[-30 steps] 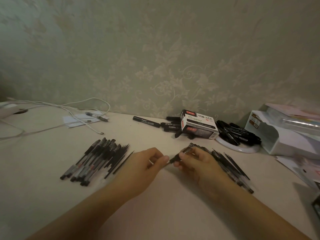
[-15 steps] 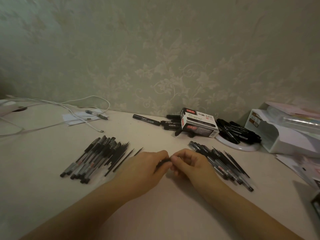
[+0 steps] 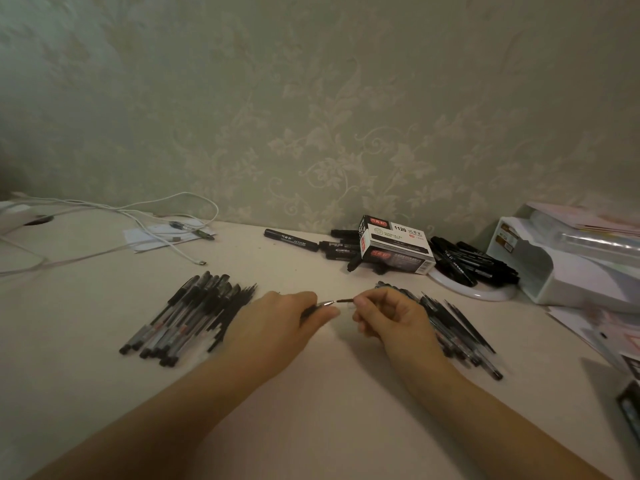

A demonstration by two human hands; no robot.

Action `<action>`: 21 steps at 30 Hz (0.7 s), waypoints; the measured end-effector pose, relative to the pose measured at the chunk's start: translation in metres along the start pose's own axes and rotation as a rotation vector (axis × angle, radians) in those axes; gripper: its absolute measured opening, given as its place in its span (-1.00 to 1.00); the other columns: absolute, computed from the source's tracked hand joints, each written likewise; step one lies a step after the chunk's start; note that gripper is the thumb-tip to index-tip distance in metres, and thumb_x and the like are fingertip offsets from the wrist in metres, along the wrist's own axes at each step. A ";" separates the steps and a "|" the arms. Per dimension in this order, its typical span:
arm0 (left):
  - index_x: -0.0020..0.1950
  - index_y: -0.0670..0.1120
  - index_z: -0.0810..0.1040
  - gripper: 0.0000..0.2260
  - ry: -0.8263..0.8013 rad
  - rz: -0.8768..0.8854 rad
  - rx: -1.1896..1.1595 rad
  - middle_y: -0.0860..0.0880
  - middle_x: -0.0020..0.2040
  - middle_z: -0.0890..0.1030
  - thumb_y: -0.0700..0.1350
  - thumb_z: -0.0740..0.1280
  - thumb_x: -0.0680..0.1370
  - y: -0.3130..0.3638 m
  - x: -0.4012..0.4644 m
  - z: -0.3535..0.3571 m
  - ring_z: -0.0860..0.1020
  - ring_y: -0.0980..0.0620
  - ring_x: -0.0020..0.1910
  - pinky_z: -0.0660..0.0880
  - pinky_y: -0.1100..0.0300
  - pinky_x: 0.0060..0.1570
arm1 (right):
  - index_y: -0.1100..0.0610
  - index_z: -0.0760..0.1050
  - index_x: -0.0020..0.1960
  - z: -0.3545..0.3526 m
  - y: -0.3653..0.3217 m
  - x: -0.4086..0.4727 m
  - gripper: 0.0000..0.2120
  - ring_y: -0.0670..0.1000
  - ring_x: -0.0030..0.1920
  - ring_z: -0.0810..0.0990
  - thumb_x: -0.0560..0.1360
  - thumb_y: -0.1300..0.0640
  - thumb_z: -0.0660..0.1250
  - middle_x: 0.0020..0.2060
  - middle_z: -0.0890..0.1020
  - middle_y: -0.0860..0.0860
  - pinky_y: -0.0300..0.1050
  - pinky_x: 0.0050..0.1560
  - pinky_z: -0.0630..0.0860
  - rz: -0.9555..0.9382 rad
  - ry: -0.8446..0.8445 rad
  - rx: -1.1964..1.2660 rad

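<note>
A pale cream tabletop (image 3: pixel 311 410) runs back to a wall of grey-green floral wallpaper (image 3: pixel 311 116); the light is dim. Just above the table, between the two hands, one slim black pen (image 3: pixel 331 302) lies with its long axis running left to right, thin end toward the right. The left hand (image 3: pixel 273 327) curls its fingers round the barrel; the right hand (image 3: pixel 394 317) pinches the thin end between thumb and forefinger. There are two heaps of black pens, too many to count: a fanned heap (image 3: pixel 187 320) beside the left hand, and a second heap (image 3: pixel 457 327) beside the right wrist. One black-and-white cardboard box (image 3: pixel 394 247) rests on black markers by the wall; one black marker (image 3: pixel 291 239) lies alone to its left; one round white plate (image 3: pixel 478 292) carries more markers; one white cable (image 3: pixel 138 216) loops at the far left.
</note>
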State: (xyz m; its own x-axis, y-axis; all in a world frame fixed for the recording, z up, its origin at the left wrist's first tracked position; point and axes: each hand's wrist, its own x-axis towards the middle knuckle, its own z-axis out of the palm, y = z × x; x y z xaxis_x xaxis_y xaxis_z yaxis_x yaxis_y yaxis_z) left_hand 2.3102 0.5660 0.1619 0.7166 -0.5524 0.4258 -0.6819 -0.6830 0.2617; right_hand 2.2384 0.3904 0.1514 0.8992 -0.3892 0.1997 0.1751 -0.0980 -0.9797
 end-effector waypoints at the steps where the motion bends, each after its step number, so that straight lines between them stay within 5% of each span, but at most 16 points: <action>1: -0.33 0.05 0.24 -0.54 -0.006 -0.003 -0.005 0.03 -0.49 0.37 0.41 -0.04 0.47 0.000 0.000 0.000 0.35 0.12 -0.49 0.16 0.19 -0.51 | 0.13 0.62 -0.07 -0.002 0.000 0.001 -0.97 -0.08 -0.32 0.61 0.52 0.22 0.41 -0.30 0.68 0.04 -0.30 -0.24 0.55 -0.022 0.028 -0.032; 7: -0.03 0.06 0.28 -0.82 -0.025 -0.029 -0.155 0.10 -0.41 0.35 0.14 0.13 0.60 0.001 -0.002 0.000 0.33 0.16 -0.49 0.15 0.27 -0.50 | -0.08 0.53 -0.07 -0.011 0.007 0.003 -0.87 -0.29 -0.12 0.56 0.50 0.13 0.44 -0.18 0.63 -0.17 -0.50 -0.17 0.45 -0.151 0.096 -0.549; 12: -0.03 -0.02 0.30 -0.91 -0.022 0.030 -0.240 0.07 -0.32 0.41 -0.03 0.14 0.63 0.001 -0.005 0.001 0.37 0.12 -0.42 0.25 0.21 -0.45 | -0.07 0.51 -0.16 -0.008 0.012 0.001 -0.87 -0.23 -0.17 0.54 0.50 0.11 0.42 -0.20 0.58 -0.19 -0.44 -0.28 0.42 -0.217 0.036 -0.793; 16: -0.05 -0.01 0.37 -0.92 -0.019 0.055 -0.227 0.08 -0.16 0.45 -0.05 0.17 0.62 -0.001 -0.004 0.003 0.45 0.09 -0.25 0.48 0.08 -0.24 | -0.04 0.51 -0.19 -0.008 0.015 0.001 -0.86 -0.22 -0.12 0.51 0.47 0.13 0.43 -0.21 0.58 -0.20 -0.47 -0.21 0.39 -0.254 0.024 -0.828; 21: 0.00 0.02 0.45 -0.93 0.000 0.096 -0.230 0.10 -0.11 0.43 -0.02 0.22 0.61 -0.003 -0.004 0.005 0.44 0.13 -0.22 0.48 0.16 -0.21 | -0.08 0.51 -0.13 -0.007 0.013 0.001 -0.93 -0.20 -0.05 0.50 0.51 0.03 0.38 -0.15 0.55 -0.24 -0.42 -0.16 0.42 -0.281 0.026 -0.786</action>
State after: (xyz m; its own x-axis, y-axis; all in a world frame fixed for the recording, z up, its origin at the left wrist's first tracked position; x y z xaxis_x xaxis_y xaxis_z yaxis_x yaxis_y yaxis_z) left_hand 2.3100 0.5682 0.1551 0.6466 -0.6099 0.4582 -0.7626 -0.5006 0.4098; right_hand 2.2392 0.3822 0.1389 0.8524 -0.2751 0.4446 0.0520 -0.8015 -0.5958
